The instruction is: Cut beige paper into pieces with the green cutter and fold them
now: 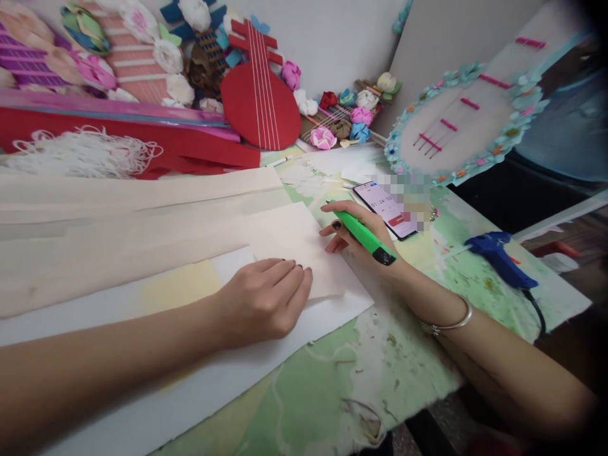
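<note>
My left hand [270, 294] rests on a cream sheet [294, 237], its fingers curled and pressed together against the sheet's surface; the thumb is hidden. In my right hand [363, 231] is a green utility knife [363, 234] with a black end, held between thumb and fingers above the right edge of that sheet. The knife's tip points up and left, away from the paper. Beneath the cream sheet lies a white board [266, 361] with a yellow patch. Longer cream sheets [118, 221] spread out to the left.
A phone [387, 209] showing a timer lies past my right hand. To the right is a blue glue gun [503, 256]. White cord [85, 152] lies tangled on red material [199, 152]. A red lute-shaped craft [260, 101] and a flower-trimmed one [465, 126] stand behind.
</note>
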The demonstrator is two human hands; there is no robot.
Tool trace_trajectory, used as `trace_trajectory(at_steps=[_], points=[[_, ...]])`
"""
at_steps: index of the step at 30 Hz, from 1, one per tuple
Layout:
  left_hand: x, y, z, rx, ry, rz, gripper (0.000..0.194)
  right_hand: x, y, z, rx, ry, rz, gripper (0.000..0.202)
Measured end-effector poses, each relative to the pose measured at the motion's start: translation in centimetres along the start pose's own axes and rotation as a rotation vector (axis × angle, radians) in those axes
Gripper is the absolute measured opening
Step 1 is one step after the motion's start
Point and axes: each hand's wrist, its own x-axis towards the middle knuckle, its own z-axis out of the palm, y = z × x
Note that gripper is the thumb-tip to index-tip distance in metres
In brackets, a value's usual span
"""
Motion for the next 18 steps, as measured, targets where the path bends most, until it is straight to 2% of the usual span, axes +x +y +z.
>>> trace_trajectory(at_steps=[6,10,14,18], points=[[0.6,0.0,0.3,0.007,-0.063,0.030,0.017,-0.1,0.5,0.0,0.027,0.018,-0.005,0.033],[1.7,0.4,1.2,0.042,-0.127,0.087,0.020,-0.1,1.2,-0.2,-0.011,0.055,-0.039,0.033],[2.8,1.2,2.4,0.040,-0.128,0.142,0.015,-0.2,1.4,-0.4,-0.027,0.084,-0.051,0.032],[3.1,1.5,3.0,-0.024,-0.105,0.106,0.018,-0.2,1.5,-0.5,-0.059,0.080,-0.064,0.035]])
